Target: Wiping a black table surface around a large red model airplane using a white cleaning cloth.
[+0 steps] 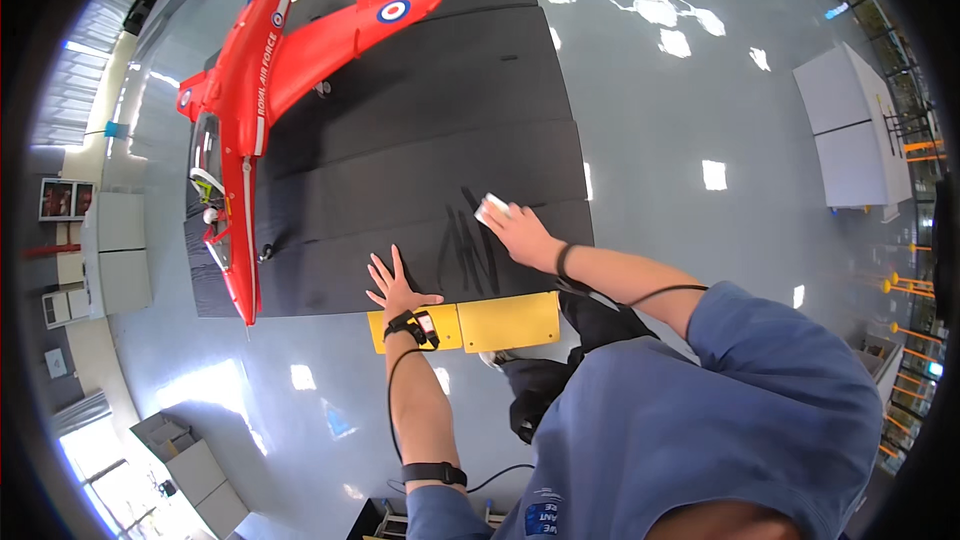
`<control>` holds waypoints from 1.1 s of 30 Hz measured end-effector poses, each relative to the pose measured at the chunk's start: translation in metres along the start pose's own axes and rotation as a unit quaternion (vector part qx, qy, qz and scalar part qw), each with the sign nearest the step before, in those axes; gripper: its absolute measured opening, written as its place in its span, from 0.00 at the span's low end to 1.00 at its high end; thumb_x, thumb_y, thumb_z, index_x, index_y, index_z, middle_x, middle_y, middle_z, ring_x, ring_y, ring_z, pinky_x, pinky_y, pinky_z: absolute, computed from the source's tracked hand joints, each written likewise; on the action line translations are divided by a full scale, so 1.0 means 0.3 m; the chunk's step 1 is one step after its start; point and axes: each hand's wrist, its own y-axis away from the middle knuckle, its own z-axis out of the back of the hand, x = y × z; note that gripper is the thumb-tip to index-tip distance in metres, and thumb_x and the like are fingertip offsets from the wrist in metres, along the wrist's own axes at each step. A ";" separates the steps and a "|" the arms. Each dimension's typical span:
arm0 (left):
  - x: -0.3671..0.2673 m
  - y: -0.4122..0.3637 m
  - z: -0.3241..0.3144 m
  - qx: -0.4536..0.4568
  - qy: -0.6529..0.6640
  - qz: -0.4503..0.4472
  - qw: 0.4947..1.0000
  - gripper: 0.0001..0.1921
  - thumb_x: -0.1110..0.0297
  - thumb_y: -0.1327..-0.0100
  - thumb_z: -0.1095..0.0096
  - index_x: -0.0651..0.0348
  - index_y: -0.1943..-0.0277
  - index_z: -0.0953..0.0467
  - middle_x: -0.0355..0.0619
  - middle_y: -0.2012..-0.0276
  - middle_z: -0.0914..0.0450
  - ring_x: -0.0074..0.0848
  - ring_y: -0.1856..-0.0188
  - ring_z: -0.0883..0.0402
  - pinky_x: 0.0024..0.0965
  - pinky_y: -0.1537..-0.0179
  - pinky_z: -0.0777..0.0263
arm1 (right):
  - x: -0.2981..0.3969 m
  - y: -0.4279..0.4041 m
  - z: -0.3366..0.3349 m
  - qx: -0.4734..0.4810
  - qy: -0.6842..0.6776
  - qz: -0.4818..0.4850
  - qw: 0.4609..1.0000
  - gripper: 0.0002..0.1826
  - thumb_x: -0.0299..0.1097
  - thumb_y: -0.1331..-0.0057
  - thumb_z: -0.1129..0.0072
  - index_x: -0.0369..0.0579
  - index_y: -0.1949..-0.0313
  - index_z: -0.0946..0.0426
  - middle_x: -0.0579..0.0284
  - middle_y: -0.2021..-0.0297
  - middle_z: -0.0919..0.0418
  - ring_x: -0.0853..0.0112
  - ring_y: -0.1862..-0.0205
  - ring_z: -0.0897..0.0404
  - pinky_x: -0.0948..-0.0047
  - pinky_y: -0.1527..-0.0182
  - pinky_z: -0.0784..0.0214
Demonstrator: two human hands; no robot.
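Observation:
My right hand [519, 234] holds a small white cloth or wipe [492, 208] against the black top of a low platform [420, 165]. Dark streaks [469, 255] mark the surface just left of it. My left hand [397, 289] rests with spread fingers near the platform's front edge and holds nothing. Beyond it at the left stands a large red model jet aircraft [247, 105] with roundels on its wing and fuselage. One wing [345, 37] reaches over the platform.
Yellow panels [510, 322] adjoin the platform's front edge, close to my left wrist and a shoe. White cabinets [855, 127] stand at the right and more cabinets [124, 255] at the left. A cable runs along each of my arms.

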 end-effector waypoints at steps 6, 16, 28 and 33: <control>-0.211 0.111 -0.203 -0.171 0.167 0.088 0.967 0.62 0.41 0.50 0.25 0.44 0.21 0.64 0.61 0.23 0.79 0.53 0.21 0.75 0.73 0.32 0.60 | -0.136 0.346 0.100 0.123 -0.013 0.084 0.989 0.40 0.29 0.47 0.36 0.46 0.32 0.38 0.54 0.30 0.41 0.58 0.52 0.27 0.63 0.54 0.31; -0.576 0.326 -0.850 -0.167 0.460 0.267 0.830 0.62 0.39 0.44 0.29 0.74 0.26 0.62 0.70 0.25 0.60 0.57 0.23 0.58 0.48 0.27 0.53 | -0.181 0.302 0.101 0.106 0.053 0.230 0.966 0.30 0.29 0.38 0.47 0.42 0.35 0.34 0.54 0.30 0.38 0.60 0.50 0.28 0.62 0.50 0.34; -0.752 0.346 -0.886 -0.144 0.690 0.163 0.691 0.29 0.58 0.28 0.49 0.66 0.29 0.38 0.52 0.43 0.23 0.33 0.45 0.23 0.36 0.50 0.28 | -0.059 0.181 0.013 0.103 0.000 0.208 0.973 0.35 0.29 0.47 0.37 0.43 0.37 0.31 0.48 0.32 0.37 0.52 0.50 0.25 0.57 0.55 0.27; -0.827 0.339 -0.946 -0.189 0.739 0.116 0.635 0.28 0.66 0.29 0.53 0.56 0.26 0.40 0.39 0.56 0.23 0.18 0.73 0.32 0.25 0.74 0.37 | -0.211 0.441 0.042 0.136 0.018 0.266 0.954 0.39 0.31 0.47 0.35 0.43 0.34 0.34 0.49 0.30 0.39 0.54 0.49 0.26 0.57 0.53 0.28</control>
